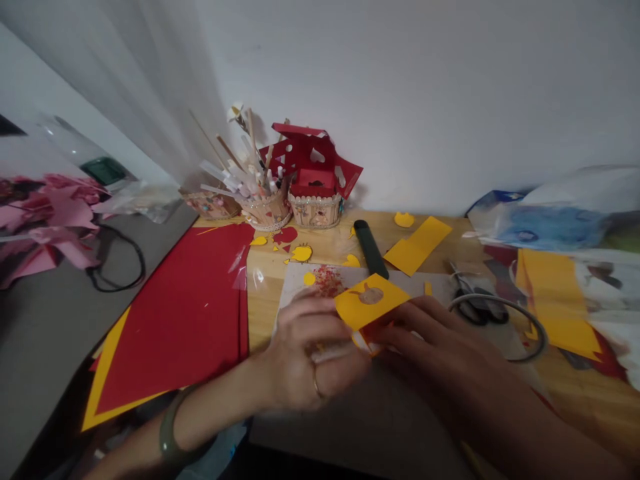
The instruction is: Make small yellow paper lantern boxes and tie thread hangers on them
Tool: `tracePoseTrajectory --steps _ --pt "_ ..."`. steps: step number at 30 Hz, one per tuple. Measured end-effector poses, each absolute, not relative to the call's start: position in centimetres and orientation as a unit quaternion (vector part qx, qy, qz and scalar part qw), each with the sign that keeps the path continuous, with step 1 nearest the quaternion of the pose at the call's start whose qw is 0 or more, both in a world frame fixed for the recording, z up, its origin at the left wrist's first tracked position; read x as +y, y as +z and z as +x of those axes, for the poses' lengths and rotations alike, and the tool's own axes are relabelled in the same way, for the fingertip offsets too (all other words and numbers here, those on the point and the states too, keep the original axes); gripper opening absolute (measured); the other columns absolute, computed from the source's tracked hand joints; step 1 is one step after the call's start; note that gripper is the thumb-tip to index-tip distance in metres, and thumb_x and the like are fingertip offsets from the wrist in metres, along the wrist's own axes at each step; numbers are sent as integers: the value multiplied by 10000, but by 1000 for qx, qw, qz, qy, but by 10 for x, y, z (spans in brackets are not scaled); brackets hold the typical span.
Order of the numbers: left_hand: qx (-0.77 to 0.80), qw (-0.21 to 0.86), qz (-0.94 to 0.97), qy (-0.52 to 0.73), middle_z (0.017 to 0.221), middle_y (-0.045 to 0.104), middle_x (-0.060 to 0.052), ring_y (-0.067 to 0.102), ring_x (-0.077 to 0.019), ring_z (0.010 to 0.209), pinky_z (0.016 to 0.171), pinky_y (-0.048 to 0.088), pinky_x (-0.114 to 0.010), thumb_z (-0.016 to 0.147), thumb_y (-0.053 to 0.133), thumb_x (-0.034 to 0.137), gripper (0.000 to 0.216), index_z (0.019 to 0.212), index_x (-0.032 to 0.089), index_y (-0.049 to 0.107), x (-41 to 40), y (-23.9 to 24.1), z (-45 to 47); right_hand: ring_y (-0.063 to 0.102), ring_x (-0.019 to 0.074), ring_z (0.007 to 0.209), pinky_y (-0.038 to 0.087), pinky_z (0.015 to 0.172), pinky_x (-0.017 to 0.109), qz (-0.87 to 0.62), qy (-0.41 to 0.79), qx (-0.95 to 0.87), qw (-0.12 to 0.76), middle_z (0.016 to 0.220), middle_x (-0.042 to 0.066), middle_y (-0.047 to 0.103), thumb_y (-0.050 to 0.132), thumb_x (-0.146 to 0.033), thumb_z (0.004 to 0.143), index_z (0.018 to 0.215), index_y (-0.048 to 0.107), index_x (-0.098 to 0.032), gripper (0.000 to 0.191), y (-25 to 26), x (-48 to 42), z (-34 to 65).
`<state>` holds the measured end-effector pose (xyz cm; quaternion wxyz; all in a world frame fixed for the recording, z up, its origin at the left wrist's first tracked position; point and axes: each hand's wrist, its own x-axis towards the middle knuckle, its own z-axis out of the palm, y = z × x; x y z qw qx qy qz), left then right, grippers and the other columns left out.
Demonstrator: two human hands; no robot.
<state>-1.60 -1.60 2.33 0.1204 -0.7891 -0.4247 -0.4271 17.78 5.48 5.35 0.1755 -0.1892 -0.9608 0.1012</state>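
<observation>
Both my hands meet at the middle of the wooden table (575, 393) around a small yellow paper piece (369, 301) with a rounded shape cut out of it. My left hand (305, 353), a ring on one finger and a green bangle on the wrist, has its fingers curled and pinches the paper's lower left edge. My right hand (440, 340) grips the paper from the right side, fingers closed under it. A bit of red paper shows beneath the yellow piece.
A large red sheet (185, 320) over yellow lies to the left. Scissors (473, 300), a black cylinder (371, 248), yellow cut-outs (419, 244), stick baskets (265, 210), a red paper house (315, 167), pink paper flowers (55, 213) and plastic bags (555, 220) surround the work spot.
</observation>
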Motion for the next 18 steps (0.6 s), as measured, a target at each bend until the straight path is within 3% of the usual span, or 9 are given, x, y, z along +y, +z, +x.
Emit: tracePoseTrajectory --steps 2,5,10,15,18 --pt "-414 137 -811 -391 931 597 2 500 -172 986 949 448 -307 801 636 249 99 897 262 617 -16 27 -16 551 192 804 493 667 309 -180 129 -958 182 852 50 652 499 -141 872 873 650 -195 160 51 55 178" --pt "-415 137 -843 -314 957 695 26 541 -167 997 1026 379 -333 848 592 268 152 993 252 636 -14 31 -16 548 195 788 503 642 315 -182 132 -956 187 841 67 653 464 -157 891 876 652 -176 189 47 58 180" --pt "-391 155 -864 -276 1038 695 -15 496 -174 1156 1166 134 -411 811 616 133 251 1054 190 629 -13 35 -18 554 197 825 526 680 326 -180 133 -951 213 871 78 662 461 -136 883 879 640 -167 182 44 61 184" --pt "-380 160 -867 -281 1119 657 -3 477 -173 1210 1161 164 -435 816 583 116 142 892 225 633 -10 36 -19 565 192 856 530 700 328 -193 147 -950 198 934 75 670 437 -115 876 897 640 -196 219 46 60 186" --pt "-392 175 -865 -259 1103 664 -5 484 -183 1198 1169 107 -458 837 577 160 123 932 216 631 -7 37 -18 563 187 839 528 703 319 -184 157 -949 204 919 67 676 444 -100 871 884 635 -193 213 45 60 186"
